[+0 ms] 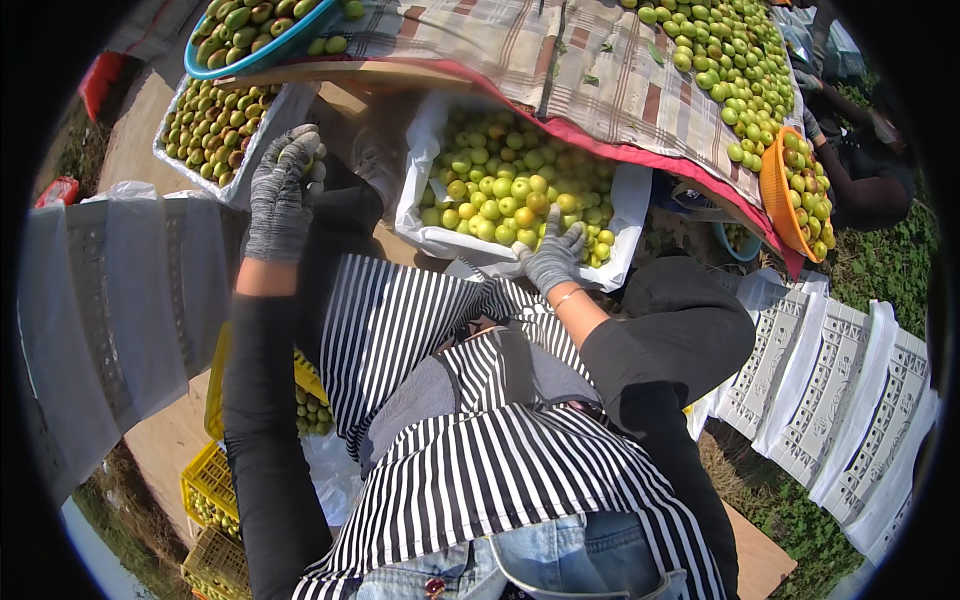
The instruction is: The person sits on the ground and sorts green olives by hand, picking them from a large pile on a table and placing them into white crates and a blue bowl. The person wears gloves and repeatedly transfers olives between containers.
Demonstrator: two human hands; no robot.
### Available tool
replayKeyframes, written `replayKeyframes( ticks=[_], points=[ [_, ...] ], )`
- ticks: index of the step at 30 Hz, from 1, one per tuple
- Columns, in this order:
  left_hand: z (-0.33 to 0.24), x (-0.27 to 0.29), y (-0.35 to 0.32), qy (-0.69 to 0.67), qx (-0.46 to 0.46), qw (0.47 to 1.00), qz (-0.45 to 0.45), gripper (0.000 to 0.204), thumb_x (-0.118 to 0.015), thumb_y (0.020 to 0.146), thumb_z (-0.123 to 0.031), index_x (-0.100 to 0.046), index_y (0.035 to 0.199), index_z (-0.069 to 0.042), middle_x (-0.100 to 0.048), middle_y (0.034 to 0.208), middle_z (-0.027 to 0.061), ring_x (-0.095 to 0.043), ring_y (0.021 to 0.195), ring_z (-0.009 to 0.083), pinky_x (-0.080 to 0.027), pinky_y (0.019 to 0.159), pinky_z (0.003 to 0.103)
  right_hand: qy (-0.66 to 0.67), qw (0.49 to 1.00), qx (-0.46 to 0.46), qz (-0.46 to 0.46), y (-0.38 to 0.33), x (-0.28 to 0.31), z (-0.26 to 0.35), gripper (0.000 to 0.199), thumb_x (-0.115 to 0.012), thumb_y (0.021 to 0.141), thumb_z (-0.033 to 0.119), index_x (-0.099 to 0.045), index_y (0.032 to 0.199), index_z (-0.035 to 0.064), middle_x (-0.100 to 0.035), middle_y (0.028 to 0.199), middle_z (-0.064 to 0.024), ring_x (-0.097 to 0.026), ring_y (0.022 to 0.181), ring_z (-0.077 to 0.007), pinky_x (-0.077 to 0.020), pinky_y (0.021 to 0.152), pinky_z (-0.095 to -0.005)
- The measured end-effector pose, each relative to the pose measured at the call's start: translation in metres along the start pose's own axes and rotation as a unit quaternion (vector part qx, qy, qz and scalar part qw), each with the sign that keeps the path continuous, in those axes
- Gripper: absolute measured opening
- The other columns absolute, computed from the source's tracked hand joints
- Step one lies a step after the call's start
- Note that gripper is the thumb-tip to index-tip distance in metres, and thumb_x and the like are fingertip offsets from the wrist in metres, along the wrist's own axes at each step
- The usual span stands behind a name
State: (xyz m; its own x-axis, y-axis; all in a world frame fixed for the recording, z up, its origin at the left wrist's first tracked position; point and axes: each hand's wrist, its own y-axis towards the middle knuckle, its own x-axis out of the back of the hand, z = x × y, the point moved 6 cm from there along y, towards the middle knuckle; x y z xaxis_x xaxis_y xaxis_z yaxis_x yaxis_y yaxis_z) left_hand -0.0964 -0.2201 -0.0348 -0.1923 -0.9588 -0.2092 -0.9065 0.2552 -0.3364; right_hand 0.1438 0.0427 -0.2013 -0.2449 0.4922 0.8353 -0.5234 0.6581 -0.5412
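My left hand (288, 190), in a grey knitted glove, is raised beside a white-lined crate (240, 190) of brownish-green jujube-like fruit (212, 130). Its fingers are curled closed, and whatever they may hold is hidden. In a matching glove, my right hand (556, 254) rests at the near edge of another crate (432, 238) lined with white plastic. Its fingers are spread over the round green and yellowish jujube-like fruit (498, 190) there, touching some of it.
A cloth-covered table (620, 95) overhangs the far side, bearing loose green fruit (715, 60), a blue basin (285, 42) and an orange basket (775, 195). Stacked plastic-lined crates stand left (120, 290) and right (830, 370). Yellow crates (210, 475) sit lower left. Another person's arm (850, 110) shows far right.
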Motion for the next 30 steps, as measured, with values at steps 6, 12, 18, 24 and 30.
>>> replayKeyframes(
  ticks=[6,12,18,24,30],
  points=[
    [0.002,-0.017,0.024,-0.133,0.022,0.991,-0.017,0.021,-0.064,0.08,-0.014,-0.057,0.098,-0.005,-0.059,0.077,0.0042,-0.053,0.058,0.0083,-0.041,0.045,0.016,0.003,0.982,0.126,-0.143,0.029,0.002,0.04,0.107,-0.066,0.064,0.06,-0.004,0.143,0.0225,-0.005,0.144,-0.0237,-0.001,0.131,-0.047,-0.0039,0.105,-0.0571],
    [0.001,-0.029,0.018,-0.127,0.042,0.991,-0.024,0.024,-0.064,0.079,-0.014,-0.057,0.1,-0.004,-0.059,0.08,0.0045,-0.054,0.062,0.0084,-0.042,0.05,0.017,-0.057,0.974,0.135,-0.174,0.075,0.018,0.101,0.093,-0.06,0.067,0.062,-0.019,0.141,0.0231,-0.01,0.146,-0.0181,-0.017,0.131,-0.0395,-0.0187,0.099,-0.0609],
    [0.011,-0.026,0.019,-0.071,0.06,0.995,-0.047,0.019,-0.063,0.081,-0.016,-0.059,0.097,-0.005,-0.059,0.081,0.0022,-0.053,0.065,0.0075,-0.042,0.054,0.017,-0.055,0.95,0.23,-0.204,0.114,0.012,0.141,0.077,-0.053,0.074,0.058,-0.029,0.138,0.0222,-0.012,0.145,-0.0184,-0.013,0.131,-0.0439,-0.0069,0.101,-0.0644],
    [0.036,-0.046,0.012,0.193,0.072,0.976,0.067,0.018,-0.063,0.084,-0.02,-0.061,0.09,-0.002,-0.058,0.071,0.003,-0.054,0.061,0.0075,-0.044,0.055,0.018,-0.158,0.926,0.304,-0.159,0.123,0.016,0.125,0.069,-0.051,0.076,0.059,-0.036,0.135,0.0272,-0.011,0.147,-0.0156,-0.009,0.132,-0.0421,-0.0081,0.103,-0.0607],
    [0.102,-0.095,0.002,0.631,-0.032,0.747,0.207,0.031,-0.07,0.074,-0.025,-0.063,0.096,-0.004,-0.06,0.09,0.0149,-0.061,0.082,0.0273,-0.049,0.075,0.035,-0.246,0.904,0.315,-0.153,0.099,0.03,0.067,0.068,-0.055,0.074,0.054,-0.036,0.134,0.03,-0.012,0.148,-0.009,-0.011,0.135,-0.0324,-0.0077,0.099,-0.0651]
  ],
)
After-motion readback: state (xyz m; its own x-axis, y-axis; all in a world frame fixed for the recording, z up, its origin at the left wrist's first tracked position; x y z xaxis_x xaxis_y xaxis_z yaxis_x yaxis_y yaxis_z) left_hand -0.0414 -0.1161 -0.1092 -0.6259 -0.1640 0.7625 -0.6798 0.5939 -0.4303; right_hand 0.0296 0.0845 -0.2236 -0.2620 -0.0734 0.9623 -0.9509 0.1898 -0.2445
